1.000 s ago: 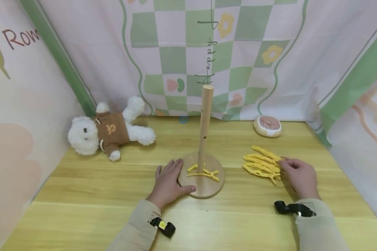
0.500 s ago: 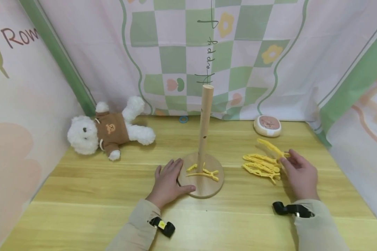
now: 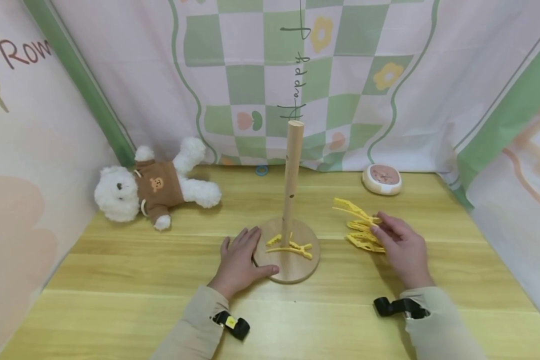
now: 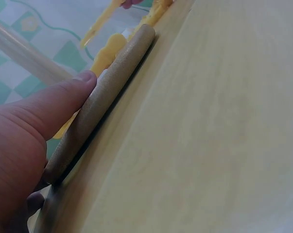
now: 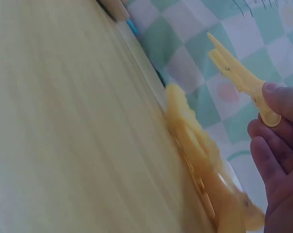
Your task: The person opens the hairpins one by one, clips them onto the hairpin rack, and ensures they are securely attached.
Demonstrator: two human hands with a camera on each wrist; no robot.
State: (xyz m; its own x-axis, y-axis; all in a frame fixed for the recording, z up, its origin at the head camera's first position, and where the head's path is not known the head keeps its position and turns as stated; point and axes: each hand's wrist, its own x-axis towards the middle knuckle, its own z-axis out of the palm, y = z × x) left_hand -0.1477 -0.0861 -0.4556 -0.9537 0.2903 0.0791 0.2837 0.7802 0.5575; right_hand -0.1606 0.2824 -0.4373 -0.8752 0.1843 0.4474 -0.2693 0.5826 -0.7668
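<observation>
In the head view my right hand point(image 3: 405, 252) pinches a yellow alligator hair clip point(image 3: 353, 209) by its tail end. The right wrist view shows that clip point(image 5: 238, 73) with its two arms parted, between thumb and fingers. Just below lies a pile of similar yellow clips point(image 3: 364, 241) on the table, partly hidden by the hand. My left hand point(image 3: 238, 267) rests against the round base point(image 3: 292, 270) of an upright wooden pole point(image 3: 292, 175); its thumb lies on top and its fingers stretch along the rim. More yellow clips point(image 3: 294, 248) lie on the base around the pole.
A white plush toy point(image 3: 157, 185) in a brown top lies at the back left of the wooden table point(image 3: 139, 290). Behind the pole is a small blue ring point(image 3: 261, 170). A rounded white-and-pink object point(image 3: 382, 179) sits at the back right, before the patterned curtain point(image 3: 247, 85).
My right hand has lifted one hair clip off the pile and moved left with it; the clip's arms have spread apart. The left hand stays on the base.
</observation>
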